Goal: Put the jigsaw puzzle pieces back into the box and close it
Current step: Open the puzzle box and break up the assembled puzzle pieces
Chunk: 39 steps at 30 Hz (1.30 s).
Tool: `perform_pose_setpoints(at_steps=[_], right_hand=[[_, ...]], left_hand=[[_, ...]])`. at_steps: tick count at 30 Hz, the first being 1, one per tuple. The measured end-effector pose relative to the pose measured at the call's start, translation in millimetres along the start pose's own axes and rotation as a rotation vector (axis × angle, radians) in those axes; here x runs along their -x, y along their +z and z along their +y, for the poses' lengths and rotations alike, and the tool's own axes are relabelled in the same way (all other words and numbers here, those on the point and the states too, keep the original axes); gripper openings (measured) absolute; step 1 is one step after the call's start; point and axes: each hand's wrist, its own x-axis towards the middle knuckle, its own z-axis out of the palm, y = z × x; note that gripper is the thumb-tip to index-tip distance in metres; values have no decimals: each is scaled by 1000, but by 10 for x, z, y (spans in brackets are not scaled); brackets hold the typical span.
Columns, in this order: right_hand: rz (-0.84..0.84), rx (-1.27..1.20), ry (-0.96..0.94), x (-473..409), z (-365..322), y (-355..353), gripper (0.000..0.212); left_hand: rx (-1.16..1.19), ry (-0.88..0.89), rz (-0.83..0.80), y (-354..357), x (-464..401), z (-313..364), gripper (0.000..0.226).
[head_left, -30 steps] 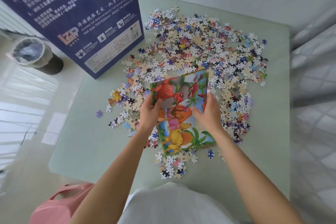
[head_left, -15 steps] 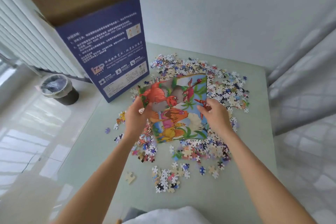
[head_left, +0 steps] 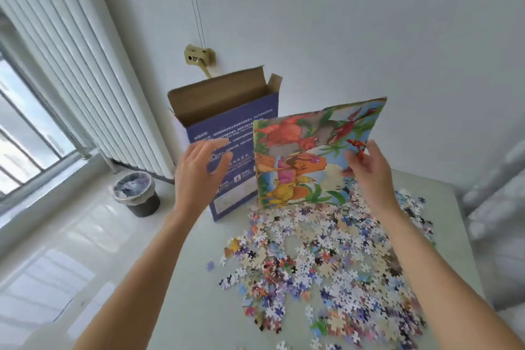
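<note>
**Head view: picture sheet held up beside the open box**

Head camera shows our two arms reaching out over a pale green table (head_left: 199,307). Our right hand (head_left: 369,170) grips the right edge of a colourful picture sheet (head_left: 306,156), thumb on its printed face, and holds it upright above the table, its lower edge just over the pieces. Our left hand (head_left: 199,170) holds nothing; its fingers are spread and loosely bent, in front of the blue face of the box, and we cannot tell whether it touches the box.

Our box (head_left: 227,133) stands upright at the far left part of the table, its top flaps open and the brown inside showing. The sheet overlaps the box's right side from our angle.

We see the jigsaw puzzle pieces (head_left: 326,258) scattered loose across the table, between the box and us, spreading to the right edge. One purple piece (head_left: 210,265) lies apart to the left of the heap.

On the floor to the left stands a lined waste bin (head_left: 136,193), below a white radiator (head_left: 85,88) and a window (head_left: 20,133).
</note>
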Motion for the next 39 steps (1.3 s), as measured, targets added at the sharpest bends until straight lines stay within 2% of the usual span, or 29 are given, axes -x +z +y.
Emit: perform_pose_setpoints(at_steps=[1,3,9,18,26,30,34,39], right_hand=[[19,-31,-27,-168,-122,74,14],[51,-92,-53,-489,-336,211,13],[37,-215,-176,-1308,-930,749,11],[-137,-328,-256,-1785,-1185,1328,11],[-329,-282,-148,-2013,-908,1588,13],[-312,-321,-76,-2071,-834,1635,9],[-256,-344,-127,-2121,-894,1649,8],[-371,-286,-192,-2169,-967,1741,13]], left_hand=[[-74,20,46,-102,-167,-110,27],[-192,31,32,-195,-459,-345,31],[-355,-15,-212,-160,-874,-834,32],[-323,-17,-195,-169,-934,-914,20],[-235,-17,-158,-203,-953,-891,17],[-145,-56,-114,-211,-937,-833,34],[-96,-103,-75,-241,-937,-786,52],[-34,-116,-68,-243,-938,-773,65]])
